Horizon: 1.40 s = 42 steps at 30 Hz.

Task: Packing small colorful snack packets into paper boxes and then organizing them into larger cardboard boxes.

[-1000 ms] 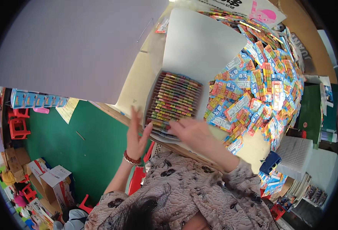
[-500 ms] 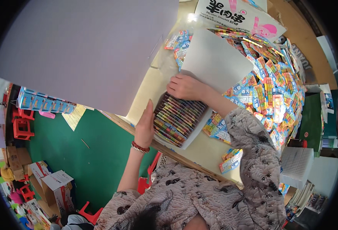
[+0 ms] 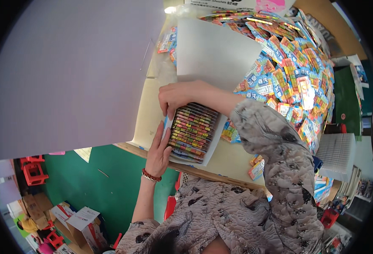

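A white cardboard box stands on the table, its raised lid leaning back at the far side. Rows of small colourful packets stand tightly packed inside it. My left hand lies along the box's left side, fingers stretched out against a narrow blue-and-white side flap and thumb apart. Over the far left corner, my right hand has its fingers bent down and closed on the top of that same flap. The right forearm crosses above the box's far right corner.
A large pile of loose colourful packets covers the table's right side. A big pale grey panel fills the left. White stacked trays stand at the right. Below the table edge are green floor, a red stool and opened cartons.
My right hand has shifted from the box's far edge to its far left corner and closed on the side flap. My left fingers now press against that flap. The view has shifted.
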Motion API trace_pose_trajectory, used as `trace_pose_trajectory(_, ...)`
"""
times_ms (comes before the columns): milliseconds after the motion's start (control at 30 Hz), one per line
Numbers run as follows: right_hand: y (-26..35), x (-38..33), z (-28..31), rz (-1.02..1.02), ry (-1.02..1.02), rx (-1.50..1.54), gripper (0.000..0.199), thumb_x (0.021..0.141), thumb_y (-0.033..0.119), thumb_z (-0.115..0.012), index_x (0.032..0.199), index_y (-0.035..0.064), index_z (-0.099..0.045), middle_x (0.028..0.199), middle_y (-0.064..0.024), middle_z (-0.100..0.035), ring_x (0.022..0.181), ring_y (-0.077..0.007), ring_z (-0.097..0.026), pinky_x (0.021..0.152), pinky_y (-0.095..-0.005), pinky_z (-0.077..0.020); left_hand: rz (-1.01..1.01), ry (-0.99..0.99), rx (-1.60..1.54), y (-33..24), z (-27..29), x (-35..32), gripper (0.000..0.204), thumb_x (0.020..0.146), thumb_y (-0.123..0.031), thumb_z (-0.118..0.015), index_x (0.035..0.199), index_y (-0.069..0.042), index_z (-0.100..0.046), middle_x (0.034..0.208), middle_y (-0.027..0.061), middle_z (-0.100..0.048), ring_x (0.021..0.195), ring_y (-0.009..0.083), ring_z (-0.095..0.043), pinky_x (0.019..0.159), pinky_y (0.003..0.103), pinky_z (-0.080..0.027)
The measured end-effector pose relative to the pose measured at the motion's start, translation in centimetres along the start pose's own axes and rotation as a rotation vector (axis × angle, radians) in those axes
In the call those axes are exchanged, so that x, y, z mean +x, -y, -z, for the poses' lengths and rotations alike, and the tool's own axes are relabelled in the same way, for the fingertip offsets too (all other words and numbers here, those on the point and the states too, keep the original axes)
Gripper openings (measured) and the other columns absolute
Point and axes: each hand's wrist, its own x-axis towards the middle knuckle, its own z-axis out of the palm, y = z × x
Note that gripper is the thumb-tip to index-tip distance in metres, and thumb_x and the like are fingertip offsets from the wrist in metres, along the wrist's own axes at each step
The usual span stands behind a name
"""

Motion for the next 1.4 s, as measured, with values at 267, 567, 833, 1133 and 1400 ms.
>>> trace_pose_trajectory(267,-0.2,-1.0,3.5,-0.132,-0.026,-0.628,0.014,0.066,0.019,-0.071,0.065,0.0054,-0.068,0.087,-0.0074,-0.063,0.100,-0.0249,-0.057,0.080,-0.0381,-0.0481,-0.010,-0.009,0.012,-0.1,-0.5,-0.2,0.044,0.097,-0.017,-0.042,0.138,-0.003,-0.041,0.150,0.0184,-0.025,0.135,0.0350,-0.032,0.107,0.038,-0.032)
trace_pose_trajectory(567,3.0,-13.1,-1.5,0.202,-0.423,-0.469,0.019,0.071,0.025,-0.066,0.082,0.0097,-0.067,0.097,-0.0045,-0.061,0.113,-0.0245,-0.048,0.104,-0.0410,-0.0349,-0.014,0.015,0.784,-4.6,0.1,-0.6,0.052,0.091,-0.025,-0.057,0.137,-0.005,-0.043,0.146,0.0201,-0.030,0.132,0.0360,-0.036,0.104,0.040,-0.035)
trace_pose_trajectory(833,0.7,-16.5,-6.8,0.126,-0.401,0.047,0.020,0.075,0.028,-0.066,0.082,0.0090,-0.066,0.090,-0.0029,-0.061,0.104,-0.0256,-0.050,0.098,-0.0420,-0.0368,0.144,-0.035,0.000,-9.2,-6.9,-0.4,0.038,0.082,-0.002,-0.067,0.118,-0.003,-0.055,0.088,0.0095,-0.065,0.077,0.0179,-0.064,0.071,0.029,-0.050)
trace_pose_trajectory(1133,3.1,-14.7,-7.8,-0.151,-0.538,-0.322,0.037,0.072,0.032,-0.070,0.100,0.0084,-0.064,0.101,-0.0055,-0.057,0.101,-0.0242,-0.050,0.099,-0.0402,-0.0323,0.108,-0.039,0.108,-8.7,-7.2,-0.9,0.044,0.085,-0.002,-0.059,0.128,-0.009,-0.053,0.105,0.0130,-0.059,0.087,0.0252,-0.056,0.078,0.035,-0.044)
trace_pose_trajectory(1400,7.2,-13.5,-17.2,-0.798,-1.230,0.781,0.105,0.073,0.031,-0.079,0.149,0.0129,-0.008,0.105,-0.0099,-0.049,0.083,-0.0151,-0.051,0.068,-0.0284,-0.0444,-0.036,-0.024,0.672,-7.6,-8.9,-2.6,0.051,0.084,-0.022,-0.062,0.132,-0.009,-0.051,0.122,0.0102,-0.048,0.112,0.0292,-0.040,0.093,0.043,-0.024)
